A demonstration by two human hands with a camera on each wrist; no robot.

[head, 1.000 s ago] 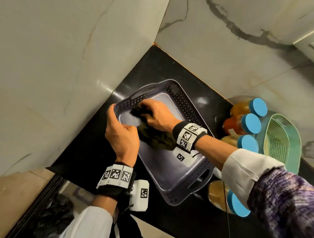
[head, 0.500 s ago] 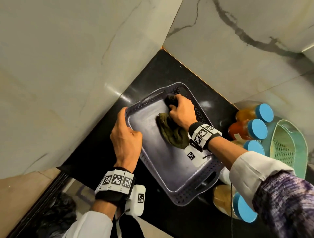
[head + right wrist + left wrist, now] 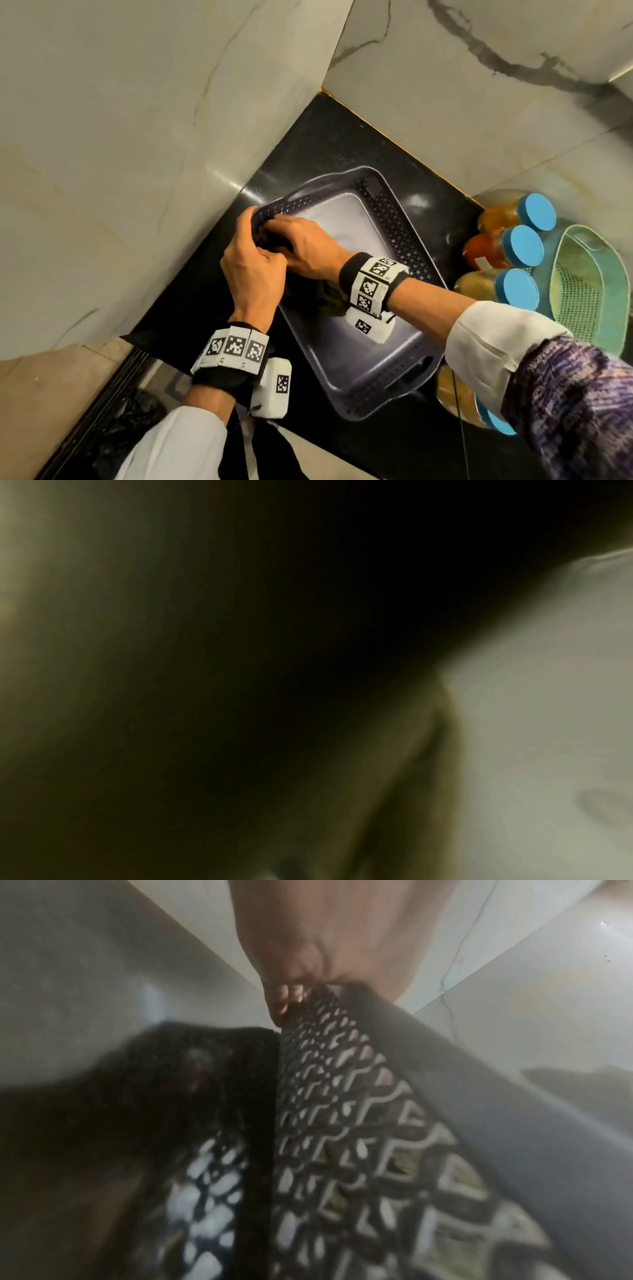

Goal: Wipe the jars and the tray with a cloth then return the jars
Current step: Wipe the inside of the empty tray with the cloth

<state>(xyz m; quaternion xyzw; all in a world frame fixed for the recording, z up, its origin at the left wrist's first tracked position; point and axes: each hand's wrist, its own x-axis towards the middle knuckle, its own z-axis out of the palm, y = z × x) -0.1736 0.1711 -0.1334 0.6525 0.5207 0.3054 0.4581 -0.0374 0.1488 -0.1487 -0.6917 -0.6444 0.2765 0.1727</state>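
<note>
At the centre of the head view a dark grey perforated tray (image 3: 373, 346) sits on the black desk (image 3: 329, 150), wedged into a corner of marble wall (image 3: 137, 120). The left hand (image 3: 251, 270) curls its fingers over the tray's left rim, thumb up along the outside; the left wrist view shows those fingers (image 3: 284, 999) hooked on the lattice wall (image 3: 342, 1096). The right hand (image 3: 305, 246) presses a dark olive cloth (image 3: 329, 298) into the tray's upper-left corner, fingers bent down onto it; the hand and its wristband hide most of the cloth. The right wrist view is dark and blurred. At the right of the frame three blue-lidded jars (image 3: 520, 246) stand in a row just beside the tray, a fourth jar (image 3: 459, 397) sits lower right, partly behind the sleeve (image 3: 496, 342), and a green basket (image 3: 589, 291) stands beyond them.
</note>
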